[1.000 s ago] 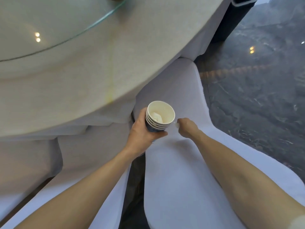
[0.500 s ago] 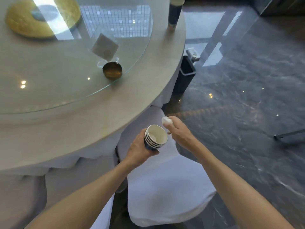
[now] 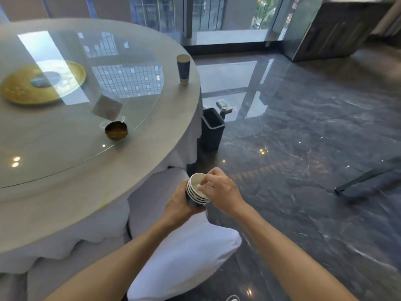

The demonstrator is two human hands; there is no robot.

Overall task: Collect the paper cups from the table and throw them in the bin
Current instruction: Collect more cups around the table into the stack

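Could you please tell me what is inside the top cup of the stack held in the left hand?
The right hand presses something small and white into the stack of blue paper cups; its fingers cover the rest of the interior.

Pretty clearly a restaurant or hotel banquet room. A big round desk (image 3: 152, 170) is draped in a white cloth, with a glass turntable (image 3: 65, 131) set on top and a gold plate (image 3: 43, 83) laid near its far left edge. A chair in a white cover (image 3: 184, 253) is pushed up at the desk's near edge. Polished dark marble flooring (image 3: 303, 148) and floor-to-ceiling windows (image 3: 217, 16) are seen beyond the far edge.
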